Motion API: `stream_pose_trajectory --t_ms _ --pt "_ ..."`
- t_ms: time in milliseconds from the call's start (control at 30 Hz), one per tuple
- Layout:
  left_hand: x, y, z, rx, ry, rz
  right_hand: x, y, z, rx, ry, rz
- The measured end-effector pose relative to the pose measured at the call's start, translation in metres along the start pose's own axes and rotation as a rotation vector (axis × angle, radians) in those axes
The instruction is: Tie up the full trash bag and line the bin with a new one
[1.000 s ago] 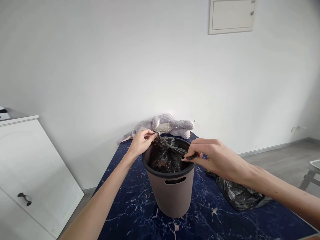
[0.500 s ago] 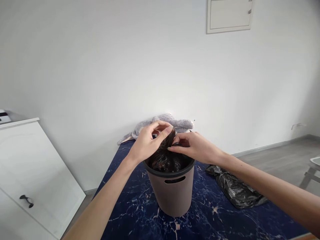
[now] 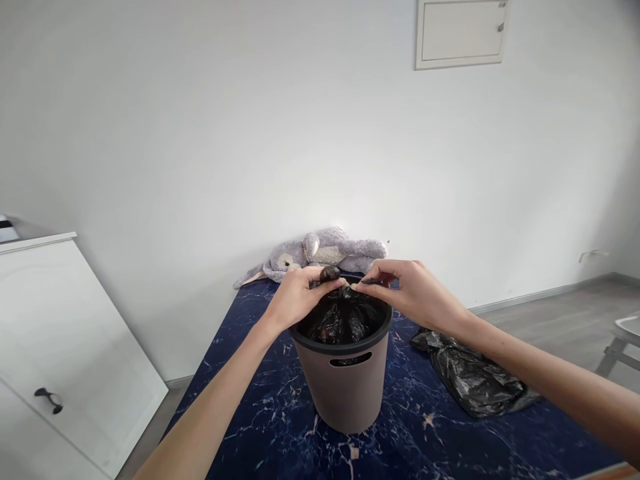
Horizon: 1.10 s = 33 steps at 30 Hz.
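A taupe trash can (image 3: 345,393) with a black rim and a slot handle stands upright on a dark blue marbled tabletop (image 3: 270,427). Inside it sits a black garbage bag (image 3: 345,320), its top gathered up to a bunched neck near rim height. My left hand (image 3: 300,293) pinches one end of the neck, and a dark tuft of plastic pokes out above the thumb. My right hand (image 3: 405,290) is closed on another twisted end, just right of the left fingertips. The two thumbs almost meet over the can.
A grey plush toy (image 3: 325,250) lies behind the can against the white wall. Right of the can, another black plastic bag (image 3: 475,380) lies crumpled on the table. At left stands a white cabinet (image 3: 65,333); at far right, part of a light-coloured stand (image 3: 625,340).
Both hands have drawn the bag's ends apart and lower: the left hand came down, the right moved slightly right. The upright bunch of plastic is now split between them.
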State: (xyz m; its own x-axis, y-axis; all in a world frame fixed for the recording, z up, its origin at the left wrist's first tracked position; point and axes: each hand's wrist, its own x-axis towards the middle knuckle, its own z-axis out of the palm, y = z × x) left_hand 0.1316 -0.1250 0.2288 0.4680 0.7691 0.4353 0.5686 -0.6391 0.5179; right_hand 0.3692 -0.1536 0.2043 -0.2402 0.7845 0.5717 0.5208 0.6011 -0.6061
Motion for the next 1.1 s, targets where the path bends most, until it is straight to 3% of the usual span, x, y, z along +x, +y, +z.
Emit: stream_pose_trajectory --t_ms 133,267,333,567,767,933,1000,1100 --pt "0.004 -0.016 0.000 0.138 0.128 -0.165 -0.017 -0.003 -0.003 -0.062 -0.007 -0.107" --pt "0.014 -0.030 0.002 0.196 0.153 -0.188 -0.036 -0.004 0.004 -0.153 -0.025 -0.298" --pt "0.018 -0.034 0.003 0.207 0.139 -0.192 -0.041 -0.005 0.006 -0.200 -0.044 -0.328" --pt "0.013 -0.027 -0.008 0.129 0.088 -0.163 -0.019 -0.016 0.001 -0.262 -0.148 -0.074" --pt "0.001 -0.031 -0.013 -0.034 0.135 -0.061 0.034 -0.006 0.027 -0.451 -0.262 -0.063" --pt "-0.029 -0.092 -0.006 -0.256 0.518 -0.223 0.053 0.007 0.043 -0.470 -0.331 -0.074" --pt "-0.050 -0.129 0.002 -0.254 0.606 -0.337 0.052 0.009 0.042 -0.472 -0.332 -0.080" --pt "-0.089 -0.182 0.018 -0.221 0.643 -0.529 0.051 0.007 0.035 -0.477 -0.375 -0.102"
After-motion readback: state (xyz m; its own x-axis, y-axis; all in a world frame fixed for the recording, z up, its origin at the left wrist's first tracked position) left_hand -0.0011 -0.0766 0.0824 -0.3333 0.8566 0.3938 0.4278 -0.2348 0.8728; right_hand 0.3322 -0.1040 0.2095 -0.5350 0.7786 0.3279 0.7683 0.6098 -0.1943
